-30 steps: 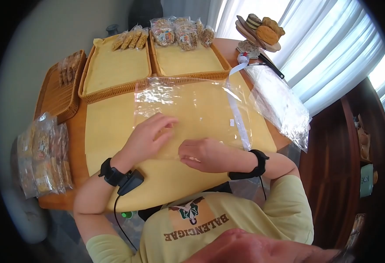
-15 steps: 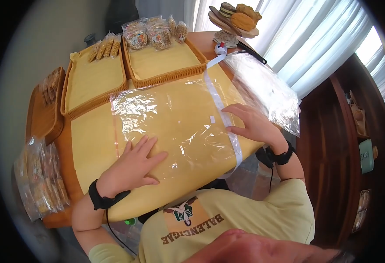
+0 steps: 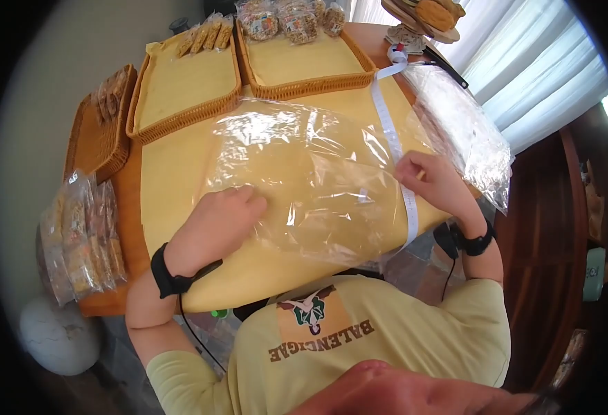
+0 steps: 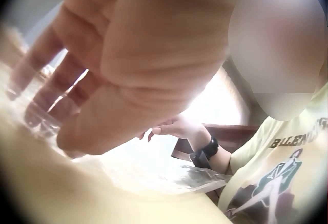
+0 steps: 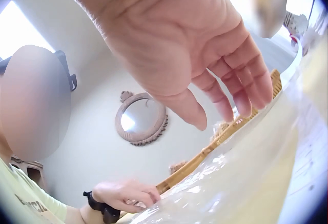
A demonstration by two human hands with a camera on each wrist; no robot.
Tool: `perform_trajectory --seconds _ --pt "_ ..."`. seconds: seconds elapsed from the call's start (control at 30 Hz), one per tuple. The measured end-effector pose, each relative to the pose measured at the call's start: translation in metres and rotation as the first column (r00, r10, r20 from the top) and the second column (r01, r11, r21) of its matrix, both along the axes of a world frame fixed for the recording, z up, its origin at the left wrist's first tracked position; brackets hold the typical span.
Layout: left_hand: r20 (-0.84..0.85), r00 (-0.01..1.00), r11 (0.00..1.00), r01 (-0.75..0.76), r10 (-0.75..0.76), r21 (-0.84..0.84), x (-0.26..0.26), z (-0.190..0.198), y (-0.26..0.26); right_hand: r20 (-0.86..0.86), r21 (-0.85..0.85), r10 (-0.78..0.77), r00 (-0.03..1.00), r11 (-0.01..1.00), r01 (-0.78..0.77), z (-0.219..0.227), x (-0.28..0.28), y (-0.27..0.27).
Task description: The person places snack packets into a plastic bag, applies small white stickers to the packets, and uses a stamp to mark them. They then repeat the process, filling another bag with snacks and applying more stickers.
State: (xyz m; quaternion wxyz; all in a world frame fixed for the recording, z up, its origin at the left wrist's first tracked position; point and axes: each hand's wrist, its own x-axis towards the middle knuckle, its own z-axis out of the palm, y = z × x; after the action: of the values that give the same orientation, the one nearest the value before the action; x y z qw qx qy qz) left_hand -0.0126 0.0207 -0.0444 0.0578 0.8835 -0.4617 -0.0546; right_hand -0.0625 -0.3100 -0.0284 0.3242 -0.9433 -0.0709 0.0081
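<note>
A large clear plastic bag (image 3: 318,187) lies wrinkled over the yellow sheet on the table. At the bag's near left part, my left hand (image 3: 217,218) has its fingers curled down. Thumb and fingertips of this hand (image 4: 87,96) pinch the film in the left wrist view. Over the bag's right side, beside a white measuring tape (image 3: 389,128), is my right hand (image 3: 439,181). Its fingers (image 5: 241,80) are loosely bent and the thumb stands apart, with nothing between them in the right wrist view.
Two lined wicker trays (image 3: 186,124) (image 3: 311,86) with bagged snacks stand at the back, a smaller wicker tray (image 3: 100,142) at the left. Packaged snacks (image 3: 83,238) sit at the left edge. More clear bags (image 3: 459,124) and a black-handled tool (image 3: 446,67) lie at the right.
Both hands were together near the front, then spread flat at the bag's two sides. Now the left fingers have curled onto the film and the right hand has lifted. The film has wrinkled.
</note>
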Motion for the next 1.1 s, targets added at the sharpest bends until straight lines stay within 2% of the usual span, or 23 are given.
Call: perform_trajectory --seconds 0.03,0.1,0.2,0.23,0.3,0.37,0.43,0.47,0.5,0.53,0.57,0.63,0.67,0.7,0.77,0.8,0.83,0.87,0.9,0.93,0.97,1.0,1.1 --pt "-0.067 0.998 1.000 -0.003 0.001 -0.025 0.002 0.003 0.001 -0.003 -0.004 0.002 1.000 1.000 -0.002 -0.004 -0.009 -0.004" --pt "-0.084 0.996 0.989 -0.029 0.017 -0.146 0.000 0.009 -0.001 -0.421 0.388 -0.041 0.906 0.895 0.221 -0.016 -0.026 -0.014" --pt "-0.121 0.992 0.945 -0.078 0.041 -0.319 -0.002 0.024 -0.001 -0.563 0.557 0.013 0.826 0.745 0.368 -0.031 -0.049 -0.017" --pt "-0.147 0.988 0.924 -0.104 0.053 -0.368 -0.003 0.029 -0.001 -0.561 0.556 0.005 0.828 0.743 0.372 -0.034 -0.052 -0.018" --pt "-0.173 0.982 0.904 -0.143 0.078 -0.402 -0.004 0.037 0.001 -0.537 0.732 0.025 0.843 0.512 0.450 -0.042 -0.058 -0.019" --pt "-0.198 0.974 0.881 -0.185 0.106 -0.435 -0.004 0.042 0.003 -0.497 0.807 0.138 0.857 0.437 0.398 -0.040 -0.060 -0.020" --pt "-0.140 0.986 0.890 -0.145 0.092 -0.431 -0.004 0.046 0.006 -0.240 0.694 -0.268 0.933 0.625 0.358 -0.032 -0.062 -0.006" --pt "-0.134 0.987 0.890 -0.140 0.091 -0.433 -0.004 0.048 0.008 -0.233 0.696 -0.270 0.934 0.624 0.354 -0.028 -0.060 -0.001" --pt "-0.161 0.986 0.887 -0.113 0.045 -0.447 -0.004 0.051 0.010 0.176 0.520 -0.382 0.907 0.819 0.243 -0.024 -0.056 0.003" --pt "-0.186 0.983 0.883 -0.087 -0.001 -0.462 -0.004 0.053 0.012 0.570 0.264 -0.335 0.750 0.939 0.219 -0.019 -0.052 0.006" --pt "-0.178 0.984 0.882 -0.083 -0.001 -0.464 -0.003 0.057 0.016 0.577 0.264 -0.334 0.745 0.940 0.217 -0.015 -0.048 0.010" --pt "-0.370 0.918 0.883 -0.052 -0.141 -0.466 0.000 0.063 0.024 0.655 -0.065 0.095 0.749 0.995 -0.070 -0.006 -0.042 0.015" --pt "-0.368 0.919 0.887 -0.049 -0.140 -0.460 0.001 0.065 0.026 0.492 -0.308 0.253 0.833 0.946 -0.105 0.009 -0.043 0.019" --pt "-0.306 0.951 0.886 -0.108 -0.040 -0.451 0.002 0.067 0.028 0.497 -0.301 0.249 0.831 0.948 -0.104 0.003 -0.039 0.017" --pt "-0.228 0.971 0.879 -0.171 0.073 -0.446 -0.003 0.073 0.027 0.375 -0.058 0.407 0.833 0.907 -0.417 -0.011 -0.026 0.016" --pt "0.173 0.944 0.817 -0.142 0.282 -0.559 -0.010 0.076 0.020 0.330 0.242 0.331 0.884 0.876 -0.418 -0.010 -0.026 0.020" --pt "0.506 0.715 0.761 -0.054 0.482 -0.647 -0.014 0.079 0.016 0.342 0.236 0.335 0.878 0.874 -0.425 -0.007 -0.023 0.024" --pt "0.544 0.659 0.720 0.007 0.519 -0.694 -0.017 0.078 0.022 0.073 0.623 0.254 0.964 0.743 -0.243 -0.004 -0.020 0.026" --pt "0.552 0.653 0.719 0.017 0.518 -0.695 -0.024 0.076 0.022 -0.220 0.858 0.263 0.939 0.510 0.059 -0.001 -0.018 0.028" --pt "0.639 0.624 0.728 0.158 0.450 -0.667 -0.032 0.073 0.021 -0.213 0.858 0.261 0.942 0.512 0.052 -0.001 -0.017 0.035" --pt "0.719 0.579 0.726 0.291 0.385 -0.623 -0.037 0.071 0.017 -0.199 0.910 0.263 0.944 0.407 0.079 -0.004 -0.017 0.046" --pt "0.715 0.656 0.716 0.376 0.243 -0.588 -0.040 0.068 0.006 -0.188 0.950 0.270 0.944 0.296 0.104 -0.008 -0.018 0.056" --pt "0.493 0.869 0.694 0.329 0.044 -0.641 -0.035 0.035 -0.026 -0.147 0.976 0.331 0.932 0.203 0.082 -0.040 -0.020 0.074"
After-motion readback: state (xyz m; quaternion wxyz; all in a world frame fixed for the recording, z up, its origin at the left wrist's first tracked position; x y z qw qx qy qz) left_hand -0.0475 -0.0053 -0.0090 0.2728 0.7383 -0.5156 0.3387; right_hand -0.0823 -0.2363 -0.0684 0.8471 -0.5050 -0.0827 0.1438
